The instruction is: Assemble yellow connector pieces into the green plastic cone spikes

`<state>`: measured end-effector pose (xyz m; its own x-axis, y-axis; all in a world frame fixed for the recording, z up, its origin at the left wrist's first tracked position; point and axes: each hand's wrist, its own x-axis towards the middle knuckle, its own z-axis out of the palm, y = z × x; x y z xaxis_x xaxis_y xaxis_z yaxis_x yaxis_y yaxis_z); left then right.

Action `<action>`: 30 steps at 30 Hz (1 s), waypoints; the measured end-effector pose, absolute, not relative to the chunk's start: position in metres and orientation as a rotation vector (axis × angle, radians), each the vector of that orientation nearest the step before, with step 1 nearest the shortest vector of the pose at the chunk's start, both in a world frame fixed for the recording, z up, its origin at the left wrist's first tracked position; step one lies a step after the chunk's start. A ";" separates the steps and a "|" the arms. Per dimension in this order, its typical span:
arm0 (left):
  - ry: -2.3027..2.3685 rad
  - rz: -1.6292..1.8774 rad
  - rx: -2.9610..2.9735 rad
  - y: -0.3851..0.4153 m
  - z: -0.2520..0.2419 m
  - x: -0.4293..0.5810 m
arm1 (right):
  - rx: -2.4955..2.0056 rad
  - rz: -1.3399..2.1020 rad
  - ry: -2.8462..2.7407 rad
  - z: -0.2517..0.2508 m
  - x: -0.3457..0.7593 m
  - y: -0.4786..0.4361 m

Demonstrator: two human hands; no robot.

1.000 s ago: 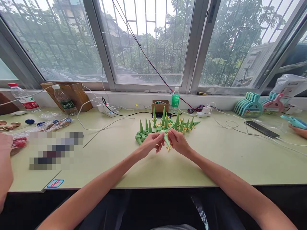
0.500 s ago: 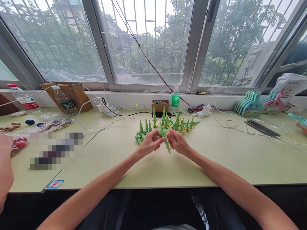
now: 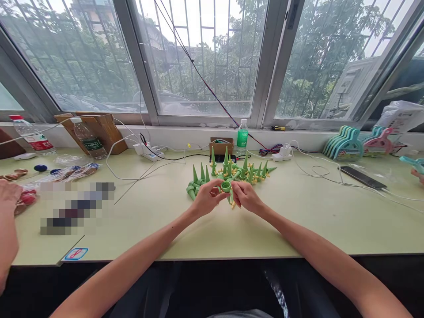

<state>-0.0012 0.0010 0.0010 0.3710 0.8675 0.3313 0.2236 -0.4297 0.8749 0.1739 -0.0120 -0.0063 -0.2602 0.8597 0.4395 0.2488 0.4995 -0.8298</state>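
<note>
My left hand (image 3: 207,197) and my right hand (image 3: 245,196) meet over the pale green table (image 3: 212,229), both pinched on one green plastic cone spike (image 3: 227,190). Its round open end faces up toward me and its tip points down, with a small yellow piece near the tip. Just behind my hands lies a heap of the same green cone spikes (image 3: 228,173), some standing upright, some on their sides, with small yellow parts among them.
Along the window sill stand a green bottle (image 3: 242,137), a small cardboard box (image 3: 221,146), a power strip (image 3: 149,152) with cables and two water bottles at the left. A phone (image 3: 360,178) lies at the right. Other people's hands show at both edges.
The spike in my hands has turned: its tip, slanting down-right before, now points down and its open end faces me. A hand at the far left has shifted slightly.
</note>
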 end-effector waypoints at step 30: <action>0.732 0.704 1.280 0.005 0.011 -0.004 | -0.923 0.656 -1.841 -0.003 0.173 -0.014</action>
<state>-0.0038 0.0046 0.0108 0.5894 0.8031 -0.0880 -0.0574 0.1504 0.9870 0.1732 -0.0140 -0.0028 -0.2725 0.8185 0.5057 0.3143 0.5725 -0.7573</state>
